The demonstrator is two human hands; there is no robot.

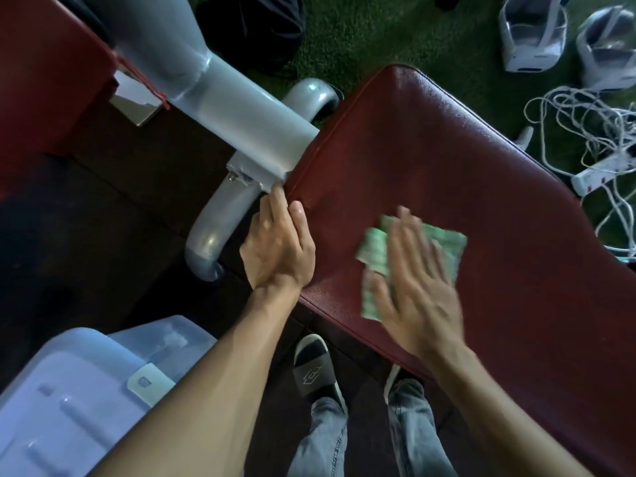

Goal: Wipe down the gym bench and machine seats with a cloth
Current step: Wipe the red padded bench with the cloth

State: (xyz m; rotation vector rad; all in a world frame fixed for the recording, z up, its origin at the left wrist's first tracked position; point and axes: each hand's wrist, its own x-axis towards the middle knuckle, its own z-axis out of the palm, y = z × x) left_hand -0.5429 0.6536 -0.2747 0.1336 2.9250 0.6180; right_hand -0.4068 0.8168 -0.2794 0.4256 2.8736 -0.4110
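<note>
Count first: one dark red padded vinyl bench pad [464, 201] filled the right half of the view, a second red pad [44, 98] stood at the upper left, and one grey-painted steel machine frame [237, 111] ran between them. One green-and-white checked cloth [423, 249] lay flat on the near end of the bench pad. One pale blue plastic lidded bin [79, 401] sat at lower left. Two white plastic-wrapped devices [564, 32] rested on green turf at upper right, beside one tangle of white cables [592, 132] and one white power strip [599, 177]. Two feet in black slide sandals [313, 370] stood below the bench edge.

Right hand [416, 287] was spread flat, fingers straight, palm pressing on the cloth; edges blurred. Left hand [278, 246] gripped the left edge of the bench pad, thumb on top, fingers curled over the side next to the frame bracket.
</note>
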